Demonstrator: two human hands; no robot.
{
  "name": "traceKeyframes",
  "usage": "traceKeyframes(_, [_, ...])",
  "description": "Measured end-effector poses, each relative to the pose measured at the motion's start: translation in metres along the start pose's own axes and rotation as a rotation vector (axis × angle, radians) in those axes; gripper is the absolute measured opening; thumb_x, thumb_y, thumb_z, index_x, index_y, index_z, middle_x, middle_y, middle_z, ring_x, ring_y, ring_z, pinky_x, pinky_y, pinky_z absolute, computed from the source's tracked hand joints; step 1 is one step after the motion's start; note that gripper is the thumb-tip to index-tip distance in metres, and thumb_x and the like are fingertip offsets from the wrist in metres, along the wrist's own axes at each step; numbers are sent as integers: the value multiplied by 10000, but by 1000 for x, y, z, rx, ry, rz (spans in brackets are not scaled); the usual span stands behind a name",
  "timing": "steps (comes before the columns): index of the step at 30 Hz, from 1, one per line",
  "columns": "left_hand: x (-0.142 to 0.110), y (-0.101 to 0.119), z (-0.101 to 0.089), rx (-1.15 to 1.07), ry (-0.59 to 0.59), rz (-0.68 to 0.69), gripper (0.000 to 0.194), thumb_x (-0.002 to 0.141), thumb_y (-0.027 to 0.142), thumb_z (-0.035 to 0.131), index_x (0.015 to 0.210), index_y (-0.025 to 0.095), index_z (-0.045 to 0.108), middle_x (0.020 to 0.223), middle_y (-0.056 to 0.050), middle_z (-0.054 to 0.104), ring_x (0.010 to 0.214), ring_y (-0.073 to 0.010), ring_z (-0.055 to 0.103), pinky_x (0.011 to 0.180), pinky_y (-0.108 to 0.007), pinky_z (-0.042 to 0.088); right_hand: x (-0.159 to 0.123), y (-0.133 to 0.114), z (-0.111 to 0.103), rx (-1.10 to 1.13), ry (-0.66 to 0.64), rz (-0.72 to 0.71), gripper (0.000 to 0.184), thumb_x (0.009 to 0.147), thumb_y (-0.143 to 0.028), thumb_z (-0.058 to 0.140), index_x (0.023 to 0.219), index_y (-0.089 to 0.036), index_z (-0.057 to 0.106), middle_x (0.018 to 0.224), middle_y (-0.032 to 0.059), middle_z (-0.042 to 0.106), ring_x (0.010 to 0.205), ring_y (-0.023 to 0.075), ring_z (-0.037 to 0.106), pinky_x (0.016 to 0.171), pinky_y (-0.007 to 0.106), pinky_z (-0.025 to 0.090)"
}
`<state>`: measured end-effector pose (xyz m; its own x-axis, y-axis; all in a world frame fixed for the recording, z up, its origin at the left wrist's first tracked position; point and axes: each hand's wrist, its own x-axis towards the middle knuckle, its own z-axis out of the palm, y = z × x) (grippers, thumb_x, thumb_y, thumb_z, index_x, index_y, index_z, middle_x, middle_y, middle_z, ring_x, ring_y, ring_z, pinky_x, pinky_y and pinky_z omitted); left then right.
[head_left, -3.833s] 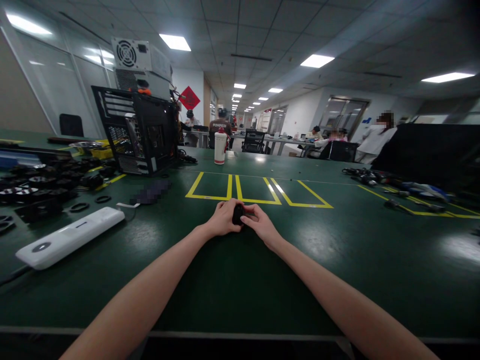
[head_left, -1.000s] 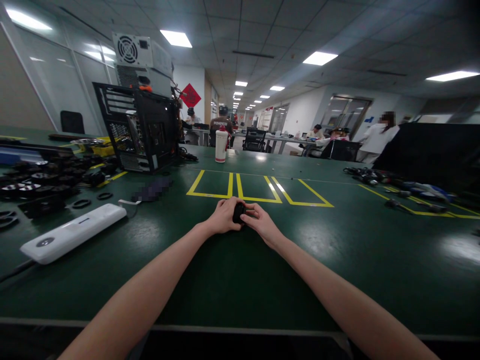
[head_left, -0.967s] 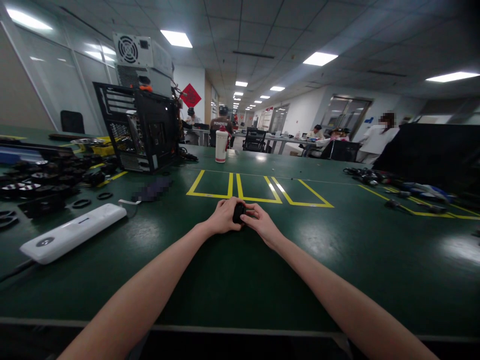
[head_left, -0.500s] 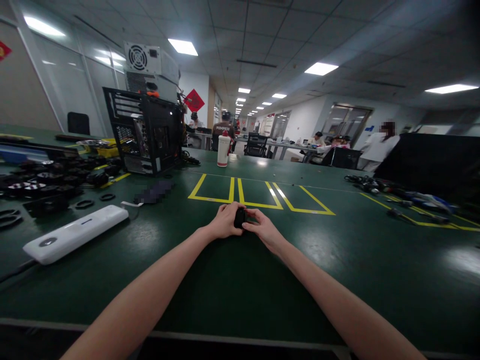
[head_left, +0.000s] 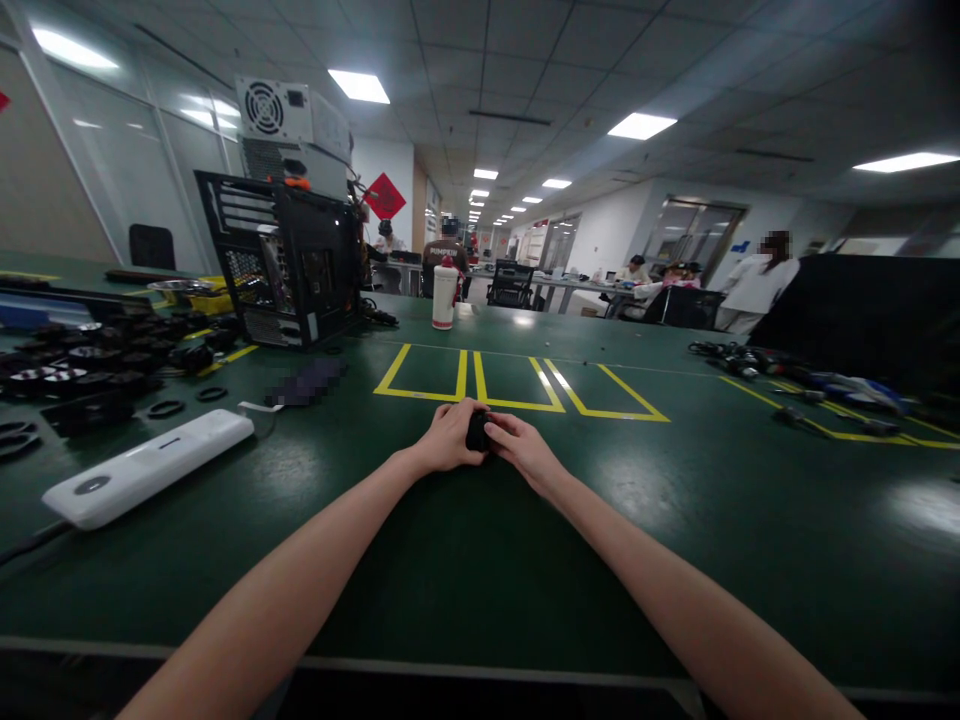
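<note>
A small black object is held between my two hands in the middle of the head view; its kind cannot be made out. My left hand wraps round it from the left, thumb along the near side. From the right, the fingers of my right hand are closed against its right side. Much of the object is hidden by fingers. Both hands are just above or on the green table, close to the near edge of the yellow taped frames.
To the left lie a white power strip, a dark pixelated item and many black parts. Behind them stands an open computer case. A white cup stands at the back. Cables lie right. People sit and stand farther off.
The right fingers have shifted slightly over the black object's right side. Both hands still hold it in nearly the same place. The camera view has moved a little.
</note>
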<state>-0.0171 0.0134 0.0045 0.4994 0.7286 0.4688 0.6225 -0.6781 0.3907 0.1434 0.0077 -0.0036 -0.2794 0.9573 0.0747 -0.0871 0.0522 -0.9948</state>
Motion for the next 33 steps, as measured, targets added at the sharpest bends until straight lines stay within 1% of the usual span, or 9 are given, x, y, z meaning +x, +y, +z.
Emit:
traceKeyframes(2, [0, 0, 0, 1, 0, 1, 585, 592, 277, 628, 1098, 224, 338, 1055, -37, 474, 1033, -232, 453, 942, -412, 252, 0, 0, -1, -6, -26, -5, 353, 677, -328, 606, 1001, -206, 539, 1044, 55, 547, 950, 189, 527, 837, 375, 422])
traceKeyframes(7, [0, -3, 2, 10, 11, 23, 570, 589, 269, 626, 1082, 224, 345, 1049, -29, 478, 1034, -226, 453, 936, -408, 253, -7, -2, 1, -41, -37, -102, 357, 640, -269, 644, 974, -213, 534, 1015, 35, 554, 983, 174, 507, 874, 353, 395])
traceKeyframes(13, [-1, -1, 2, 25, 4, 28, 582, 581, 261, 627, 1086, 233, 339, 1054, -27, 470, 1042, -227, 446, 945, -400, 245, -8, -4, 8, 13, 36, -71, 281, 663, -367, 604, 878, -200, 534, 868, 24, 575, 865, 163, 542, 778, 352, 441])
traceKeyframes(16, [0, -1, 2, 20, 9, 30, 580, 586, 265, 625, 1090, 229, 341, 1045, -29, 469, 1033, -227, 449, 946, -399, 249, -6, -5, 9, 43, 53, -42, 277, 646, -340, 627, 864, -193, 539, 902, 32, 574, 902, 172, 534, 789, 351, 442])
traceKeyframes(20, [1, -4, 4, 21, 22, 29, 583, 581, 277, 629, 1087, 223, 344, 1043, -30, 465, 1022, -226, 452, 940, -396, 258, -3, -6, 7, 82, 43, 29, 318, 648, -304, 632, 930, -187, 541, 979, 55, 561, 944, 185, 525, 823, 359, 430])
traceKeyframes(22, [1, -5, 5, 20, 19, 34, 573, 586, 283, 624, 1084, 224, 347, 1045, -28, 463, 1018, -225, 453, 937, -397, 260, -3, -6, 6, 59, 21, 7, 322, 648, -291, 631, 940, -185, 544, 1000, 54, 557, 956, 188, 522, 846, 366, 414])
traceKeyframes(27, [2, -5, 4, 14, 6, 27, 572, 584, 274, 618, 1085, 228, 347, 1048, -24, 463, 1024, -227, 454, 936, -403, 261, -8, -2, 7, 8, 11, -117, 330, 616, -252, 656, 915, -208, 524, 1048, 27, 536, 980, 166, 509, 886, 352, 382])
traceKeyframes(29, [1, -4, 3, 8, 1, 28, 567, 593, 275, 613, 1090, 230, 345, 1050, -26, 465, 1029, -226, 453, 941, -404, 255, -10, -2, 8, 18, 14, -113, 300, 642, -288, 636, 908, -213, 519, 1013, 25, 546, 965, 161, 512, 870, 347, 392])
traceKeyframes(33, [1, -3, 3, 12, 9, 35, 571, 593, 288, 620, 1090, 224, 347, 1049, -30, 468, 1023, -226, 454, 945, -402, 249, -8, -4, 9, 54, 52, -60, 243, 682, -349, 589, 865, -201, 529, 877, 23, 569, 872, 157, 533, 794, 341, 432])
